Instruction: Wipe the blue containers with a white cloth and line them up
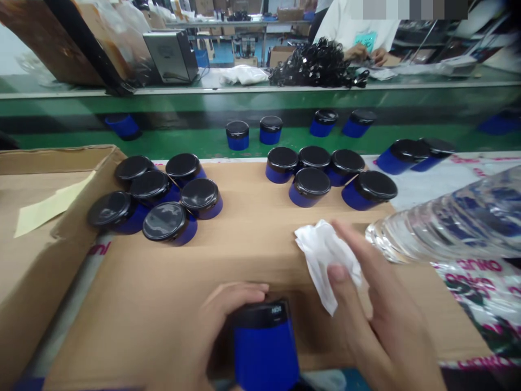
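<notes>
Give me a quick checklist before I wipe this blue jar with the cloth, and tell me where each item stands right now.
1. Blue jar held: ok. The left hand wraps its side, near the bottom edge of the view.
2. White cloth in hand: ok. The right hand pinches it between thumb and fingers.
3. Cloth touching the jar: not ok. It sits apart, up and to the right of the jar.
4. Jar's black lid on: ok, though how tight it sits cannot be told.
5. Room on the cardboard sheet: ok. The two jar clusters stand farther back.
6. Clear plastic bottle close by on the right: cannot tell whether it is stable.
</notes>
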{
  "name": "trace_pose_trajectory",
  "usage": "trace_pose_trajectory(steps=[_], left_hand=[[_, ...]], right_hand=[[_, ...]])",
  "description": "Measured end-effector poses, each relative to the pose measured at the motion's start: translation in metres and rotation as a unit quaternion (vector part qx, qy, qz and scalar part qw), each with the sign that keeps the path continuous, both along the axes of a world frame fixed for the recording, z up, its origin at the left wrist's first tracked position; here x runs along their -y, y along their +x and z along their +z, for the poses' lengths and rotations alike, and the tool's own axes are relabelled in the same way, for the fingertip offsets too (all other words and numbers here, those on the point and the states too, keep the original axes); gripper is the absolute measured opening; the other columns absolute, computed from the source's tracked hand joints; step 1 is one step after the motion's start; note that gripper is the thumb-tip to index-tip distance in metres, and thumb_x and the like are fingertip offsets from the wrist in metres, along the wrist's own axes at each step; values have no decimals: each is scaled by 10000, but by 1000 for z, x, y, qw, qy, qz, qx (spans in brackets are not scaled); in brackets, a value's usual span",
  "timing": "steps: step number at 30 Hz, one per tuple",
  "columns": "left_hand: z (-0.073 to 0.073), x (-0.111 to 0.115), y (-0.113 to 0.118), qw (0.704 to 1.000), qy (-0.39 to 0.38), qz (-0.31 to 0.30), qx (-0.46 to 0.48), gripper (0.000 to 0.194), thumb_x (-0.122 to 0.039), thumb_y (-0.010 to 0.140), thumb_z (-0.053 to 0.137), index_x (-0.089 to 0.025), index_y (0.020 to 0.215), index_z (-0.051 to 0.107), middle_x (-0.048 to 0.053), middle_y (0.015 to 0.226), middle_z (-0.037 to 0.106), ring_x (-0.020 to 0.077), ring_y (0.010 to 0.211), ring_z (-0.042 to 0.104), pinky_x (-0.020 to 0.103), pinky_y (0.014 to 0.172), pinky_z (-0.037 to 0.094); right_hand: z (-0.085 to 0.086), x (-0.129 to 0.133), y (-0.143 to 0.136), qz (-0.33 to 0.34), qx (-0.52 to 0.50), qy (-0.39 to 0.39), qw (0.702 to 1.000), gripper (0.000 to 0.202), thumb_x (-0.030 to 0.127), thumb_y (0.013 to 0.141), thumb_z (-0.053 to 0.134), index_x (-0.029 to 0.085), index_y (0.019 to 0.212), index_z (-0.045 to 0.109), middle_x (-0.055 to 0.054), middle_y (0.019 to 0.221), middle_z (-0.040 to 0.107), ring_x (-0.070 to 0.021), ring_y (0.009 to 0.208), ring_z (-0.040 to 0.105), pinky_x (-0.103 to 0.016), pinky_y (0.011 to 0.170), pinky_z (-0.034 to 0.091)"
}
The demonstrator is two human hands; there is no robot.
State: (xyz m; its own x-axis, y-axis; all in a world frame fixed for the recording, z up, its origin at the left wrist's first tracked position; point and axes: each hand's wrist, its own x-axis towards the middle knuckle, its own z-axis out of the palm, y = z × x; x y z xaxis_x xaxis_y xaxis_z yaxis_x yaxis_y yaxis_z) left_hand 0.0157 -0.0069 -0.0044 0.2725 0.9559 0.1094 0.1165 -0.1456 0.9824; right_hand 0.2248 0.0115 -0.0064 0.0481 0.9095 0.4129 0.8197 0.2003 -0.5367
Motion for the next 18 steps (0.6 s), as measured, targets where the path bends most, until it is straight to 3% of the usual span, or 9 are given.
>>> trace_pose_trajectory(steps=[2, 5, 9, 12, 16, 18], left_hand=[[-5, -3, 1, 1000, 6, -1, -20, 507, -193, 760, 693, -310, 1242, 588, 31, 1260, 645, 248, 1169, 611, 327, 1045, 454], [-8, -4, 3, 999, 10, 5, -32, 521, -125, 762, 641, -318, 1241, 572, 20, 1272, 638, 235, 1182, 600, 316, 1033, 437], [-7, -5, 4, 999, 13, 13, -33, 463, -167, 765, 672, -279, 1209, 604, 42, 1237, 663, 257, 1154, 615, 310, 1006, 436], [-6, -6, 5, 999, 15, 22, -45, 449, -185, 763, 710, -288, 1191, 619, 38, 1198, 681, 253, 1127, 632, 287, 986, 436], [-5, -11, 3, 999, 9, 20, -41, 424, -200, 777, 710, -303, 1183, 643, 12, 1171, 704, 220, 1107, 653, 235, 971, 441], [-6, -14, 1, 1000, -13, 15, -20, 344, -207, 824, 661, -287, 1157, 691, 13, 1156, 732, 210, 1101, 669, 218, 979, 444]], right_hand=[[-19, -8, 8, -13, 114, -4, 993, 509, 368, 1048, 334, 124, 1493, 371, -167, 1519, 442, -329, 1432, 398, -587, 1095, 448], [-37, -12, 13, 13, 175, -28, 984, 535, 393, 1056, 274, 71, 1452, 435, -182, 1500, 447, -413, 1397, 415, -716, 1004, 454], [-33, -13, 21, 39, 135, -48, 989, 518, 395, 1068, 257, 96, 1400, 519, -144, 1443, 519, -349, 1349, 497, -653, 1005, 499], [-23, -15, 27, 27, 44, -36, 998, 336, 364, 1028, 451, 187, 1195, 683, -87, 1292, 668, -297, 1237, 620, -600, 1047, 492], [-10, -10, 21, -27, 14, 40, 999, 124, 271, 942, 615, 190, 965, 706, -54, 1095, 726, -183, 1086, 669, -349, 1014, 503], [-4, -1, 12, 4, 5, 66, 998, 41, 199, 900, 631, 198, 906, 672, -39, 1010, 684, -134, 1017, 638, -246, 937, 490]])
